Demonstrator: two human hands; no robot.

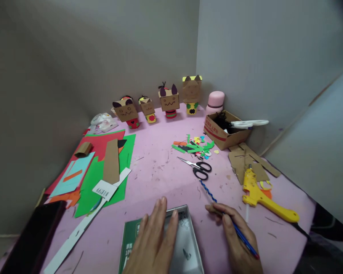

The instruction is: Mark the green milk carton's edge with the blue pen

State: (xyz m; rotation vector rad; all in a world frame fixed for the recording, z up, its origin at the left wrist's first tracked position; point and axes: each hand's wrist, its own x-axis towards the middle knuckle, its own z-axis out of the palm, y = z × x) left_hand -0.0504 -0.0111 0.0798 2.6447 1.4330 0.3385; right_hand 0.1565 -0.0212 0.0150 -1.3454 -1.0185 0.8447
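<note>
While the left hand point(154, 239) lay flat, fingers spread, on the grey box lid point(183, 243) at the near edge of the pink table point(160, 171), the right hand point(237, 239) pinched a blue pen point(242, 238), just right of it, near the scissors point(198, 167).

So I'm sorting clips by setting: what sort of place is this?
Probably a home craft corner: a pink table with cardboard-head figures, coloured paper sheets, scissors and a yellow glue gun.

Surface point(160, 171): matt pink, scuffed. Box point(185, 236): glossy silver-lined card. Glue gun point(260, 198): smooth yellow plastic. Scissors point(198, 167): shiny metal blades, black plastic handles. Figures point(168, 101): matt brown cardboard.
</note>
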